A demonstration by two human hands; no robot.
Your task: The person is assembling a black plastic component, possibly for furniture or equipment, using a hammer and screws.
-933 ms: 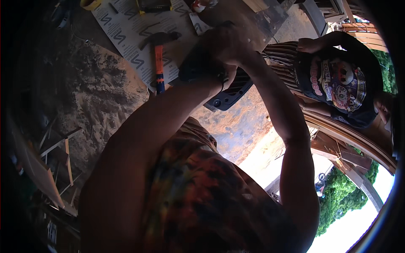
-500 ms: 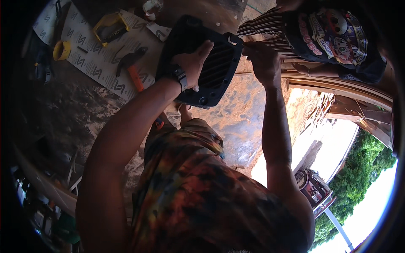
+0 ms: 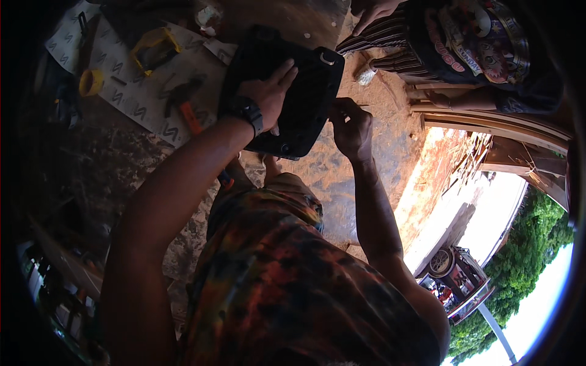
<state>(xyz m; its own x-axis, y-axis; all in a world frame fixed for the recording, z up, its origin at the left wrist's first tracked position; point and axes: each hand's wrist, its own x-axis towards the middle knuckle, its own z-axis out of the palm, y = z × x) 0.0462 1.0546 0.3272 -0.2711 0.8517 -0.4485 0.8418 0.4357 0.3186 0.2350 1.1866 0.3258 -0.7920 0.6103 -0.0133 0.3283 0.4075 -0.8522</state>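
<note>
The left hand [image 3: 265, 97] has an open grip, pressed flat on a black, boxy plastic case [image 3: 308, 100] by the near right corner of the dark brown surface [image 3: 305, 17]. The right hand [image 3: 354, 131] curls just beside the case; I cannot tell if its grip holds anything.

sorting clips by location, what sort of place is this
Probably a carpentry or repair workshop, partly open to the outdoors. A hammer lies to the left, long strips of timber are on the right, and trees show in daylight beyond.
</note>
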